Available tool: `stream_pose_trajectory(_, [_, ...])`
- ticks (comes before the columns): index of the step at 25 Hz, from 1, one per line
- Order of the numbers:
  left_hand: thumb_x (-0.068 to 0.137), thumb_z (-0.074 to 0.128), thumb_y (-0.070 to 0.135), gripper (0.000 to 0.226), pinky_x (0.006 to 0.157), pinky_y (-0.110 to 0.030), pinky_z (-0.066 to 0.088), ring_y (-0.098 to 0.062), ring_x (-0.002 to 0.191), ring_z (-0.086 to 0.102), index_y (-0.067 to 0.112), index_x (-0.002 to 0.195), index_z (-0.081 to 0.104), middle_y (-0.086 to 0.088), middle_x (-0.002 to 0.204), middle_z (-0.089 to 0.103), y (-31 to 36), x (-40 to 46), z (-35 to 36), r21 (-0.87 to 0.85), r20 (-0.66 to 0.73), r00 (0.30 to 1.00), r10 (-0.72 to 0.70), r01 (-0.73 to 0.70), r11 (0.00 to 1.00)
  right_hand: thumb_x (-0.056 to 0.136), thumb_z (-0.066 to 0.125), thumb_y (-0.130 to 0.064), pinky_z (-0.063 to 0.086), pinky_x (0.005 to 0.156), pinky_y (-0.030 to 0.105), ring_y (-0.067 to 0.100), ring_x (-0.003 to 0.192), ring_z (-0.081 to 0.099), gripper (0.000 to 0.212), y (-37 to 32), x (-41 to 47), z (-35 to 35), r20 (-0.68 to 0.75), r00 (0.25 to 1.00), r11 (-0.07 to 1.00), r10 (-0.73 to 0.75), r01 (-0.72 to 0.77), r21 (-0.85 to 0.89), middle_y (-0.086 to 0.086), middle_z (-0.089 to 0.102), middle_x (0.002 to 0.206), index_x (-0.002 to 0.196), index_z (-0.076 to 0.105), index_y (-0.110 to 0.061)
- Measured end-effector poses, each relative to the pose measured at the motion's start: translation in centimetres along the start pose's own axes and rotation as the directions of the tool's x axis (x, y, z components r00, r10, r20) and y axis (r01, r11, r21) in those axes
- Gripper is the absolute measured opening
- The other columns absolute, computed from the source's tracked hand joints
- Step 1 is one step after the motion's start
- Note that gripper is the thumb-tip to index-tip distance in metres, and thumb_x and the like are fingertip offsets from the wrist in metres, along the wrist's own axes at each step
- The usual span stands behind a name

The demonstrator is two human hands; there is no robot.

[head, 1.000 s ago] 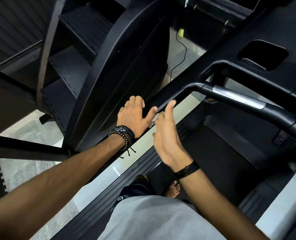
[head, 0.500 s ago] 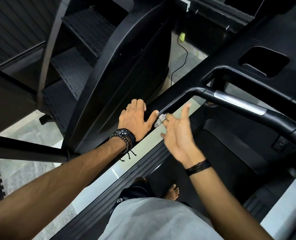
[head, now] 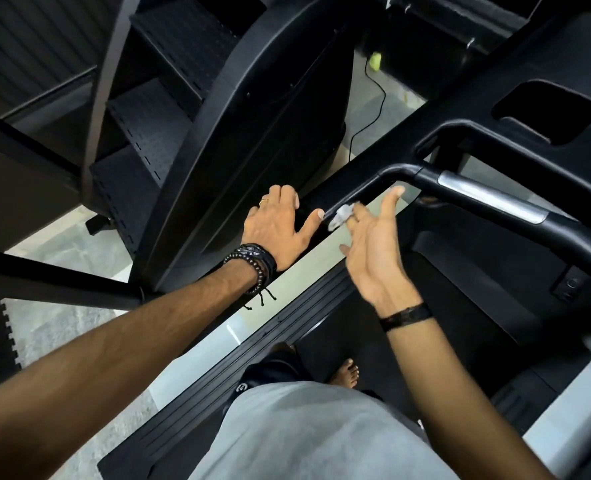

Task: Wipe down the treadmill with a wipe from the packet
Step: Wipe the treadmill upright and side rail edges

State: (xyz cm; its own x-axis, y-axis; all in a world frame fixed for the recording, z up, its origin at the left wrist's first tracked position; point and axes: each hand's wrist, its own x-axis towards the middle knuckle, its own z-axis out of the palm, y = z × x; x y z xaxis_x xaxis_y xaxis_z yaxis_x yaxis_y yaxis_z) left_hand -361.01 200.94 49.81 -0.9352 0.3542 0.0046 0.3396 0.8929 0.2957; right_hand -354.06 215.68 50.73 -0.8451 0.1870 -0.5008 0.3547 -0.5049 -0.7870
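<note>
I stand on the black treadmill, and its left handrail [head: 363, 181] runs diagonally up to the console. My left hand [head: 276, 226] lies flat on that rail with fingers spread and thumb out. Just to its right, my right hand [head: 373, 244] is turned palm up and pinches a small crumpled white wipe [head: 340, 215] in its fingertips. The wipe touches the underside of the curved front grip bar [head: 401, 171]. One digit of the right hand stretches up toward that bar. No wipe packet is in view.
A silver sensor plate [head: 491, 199] sits on the grip bar. The console tray has a cup recess [head: 546, 112]. The belt [head: 356, 327] and side rail [head: 252, 368] are below, with my bare foot [head: 346, 374] on the belt. A black stair-climber [head: 190, 126] stands close on the left.
My right hand has turned palm up and slid up the rail with the wipe, away from my left thumb. The left hand stays on the rail.
</note>
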Motion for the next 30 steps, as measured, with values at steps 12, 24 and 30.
stream_pose_trajectory(12, [0.101,0.018,0.053,0.067,0.119,-0.045,0.024,-0.028,0.150,0.026,0.018,0.157,0.029,-0.008,0.164,0.026,-0.1,0.6,0.0,-0.056,0.127,0.923,0.364,-0.359,0.932,0.089,0.002,-0.080,0.008,0.122,0.048,0.021,0.150,0.026,0.099,-1.8,1.9,0.6,-0.168,0.986,0.993,-0.009,0.028,0.114,0.012,0.041,0.155,0.157,0.028,-0.012])
stream_pose_trajectory(24, [0.100,0.026,0.045,0.063,0.112,-0.045,0.036,-0.026,0.141,0.040,0.015,0.154,0.035,-0.009,0.156,0.038,0.8,0.6,-0.5,-0.007,0.137,0.927,0.349,-0.352,0.936,0.096,0.001,-0.071,0.005,0.126,0.044,0.011,0.144,0.027,0.079,-2.5,1.7,1.1,-0.240,0.966,0.994,-0.100,0.109,0.021,-0.006,0.039,0.151,0.153,0.030,-0.025])
stream_pose_trajectory(30, [0.094,0.038,0.037,0.058,0.103,-0.041,0.041,-0.022,0.129,0.046,0.015,0.148,0.040,-0.006,0.147,0.043,1.4,0.9,-0.9,-0.023,0.131,0.937,0.325,-0.324,0.946,0.090,0.002,-0.077,0.018,0.116,0.040,0.007,0.102,0.041,0.056,1.1,1.1,1.8,-0.197,0.980,0.992,-0.036,0.010,-0.130,-0.007,0.051,0.098,0.090,0.032,-0.029])
